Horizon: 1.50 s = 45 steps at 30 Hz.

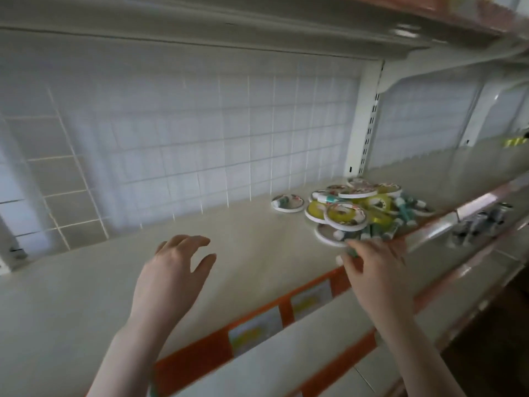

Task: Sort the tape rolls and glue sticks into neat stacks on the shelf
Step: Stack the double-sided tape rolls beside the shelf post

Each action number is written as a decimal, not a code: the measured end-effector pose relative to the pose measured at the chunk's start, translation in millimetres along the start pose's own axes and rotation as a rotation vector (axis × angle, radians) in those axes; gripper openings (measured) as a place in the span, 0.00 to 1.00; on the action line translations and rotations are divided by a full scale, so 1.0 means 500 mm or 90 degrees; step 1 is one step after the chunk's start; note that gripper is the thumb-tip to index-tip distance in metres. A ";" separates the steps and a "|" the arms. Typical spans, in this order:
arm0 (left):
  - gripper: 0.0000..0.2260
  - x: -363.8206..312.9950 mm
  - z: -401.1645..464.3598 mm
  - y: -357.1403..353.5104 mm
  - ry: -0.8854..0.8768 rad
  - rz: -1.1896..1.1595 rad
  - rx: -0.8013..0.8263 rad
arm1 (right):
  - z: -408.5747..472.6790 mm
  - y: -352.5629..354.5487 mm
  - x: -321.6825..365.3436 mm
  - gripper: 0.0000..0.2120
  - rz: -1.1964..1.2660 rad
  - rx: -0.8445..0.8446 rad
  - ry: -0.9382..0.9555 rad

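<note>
Tape rolls [347,214] and glue sticks [406,214] are heaped together at the right of the shelf [243,253]; one roll [287,203] lies just left of the heap. A teal glue stick [352,251] is pinched by the right hand [378,270] at the heap's near edge. The left hand [174,270] is held above the shelf, fingers loosely spread, holding nothing.

No text, brand, number or sign can be read anywhere in the frame; motion blur smears all print.

- Price labels [254,328] in the orange shelf-edge strip [200,356], lower centre: pale cards with yellow-green patches, wording illegible.
- Tape rolls [346,214] in the pile, right of centre: round printed card faces with coloured patterns, lettering too blurred to make out.
- Glue sticks [406,213] in the same pile: teal and white tube wrappers, print unreadable.
- Lone tape roll [287,203] left of the pile: printed face, no legible words.
</note>
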<state>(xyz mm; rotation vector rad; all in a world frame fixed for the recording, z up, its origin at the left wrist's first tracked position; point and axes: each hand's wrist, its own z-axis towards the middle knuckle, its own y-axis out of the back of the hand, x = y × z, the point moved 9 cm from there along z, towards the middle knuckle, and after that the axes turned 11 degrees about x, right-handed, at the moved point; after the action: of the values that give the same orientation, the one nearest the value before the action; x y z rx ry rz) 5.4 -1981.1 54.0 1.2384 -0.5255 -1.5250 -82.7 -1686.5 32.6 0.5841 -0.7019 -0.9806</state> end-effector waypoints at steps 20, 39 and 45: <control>0.15 -0.378 0.198 -0.301 0.028 0.024 -0.016 | 0.334 -0.100 -0.324 0.08 0.198 0.080 0.241; 0.13 -0.444 0.199 -0.377 -0.062 0.115 0.103 | 0.357 -0.182 -0.271 0.13 0.196 0.187 0.449; 0.11 -0.446 0.199 -0.355 -0.062 0.169 0.070 | 0.359 -0.183 -0.274 0.09 0.240 0.184 0.451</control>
<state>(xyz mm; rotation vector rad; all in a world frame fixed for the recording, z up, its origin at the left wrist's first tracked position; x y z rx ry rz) -182.1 -1744.8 40.1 1.1312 -0.8144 -1.3502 -318.9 -1628.0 45.4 0.9464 -0.2932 -0.2756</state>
